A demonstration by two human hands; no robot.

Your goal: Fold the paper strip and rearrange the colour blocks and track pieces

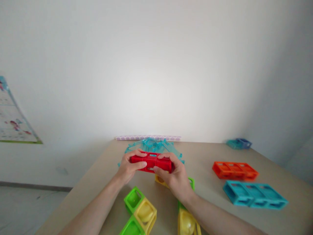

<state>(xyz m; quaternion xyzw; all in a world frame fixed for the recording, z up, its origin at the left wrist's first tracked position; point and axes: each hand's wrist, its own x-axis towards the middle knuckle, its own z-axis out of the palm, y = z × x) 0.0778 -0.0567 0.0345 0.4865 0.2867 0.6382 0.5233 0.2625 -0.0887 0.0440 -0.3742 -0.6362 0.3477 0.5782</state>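
Observation:
Between both hands, raised over the middle of the table, is a red plastic block piece (pixel 151 160) with openings in its sides. My left hand (pixel 129 164) pinches its left end, thumb in front and fingers on top. My right hand (pixel 174 171) grips the right end in the same way. Below my left hand lies a green and yellow block piece (pixel 144 213). Another yellow and green block piece (pixel 187 222) is partly hidden under my right forearm. A yellow block (pixel 160 180) shows just beneath my right hand.
Behind my hands lies a translucent teal plastic piece (pixel 149 143), in front of a purple patterned strip (pixel 148 138) by the wall. On the right are an orange block row (pixel 234 171) and a teal block row (pixel 255 195). Blue pieces (pixel 239 143) sit in the far right corner.

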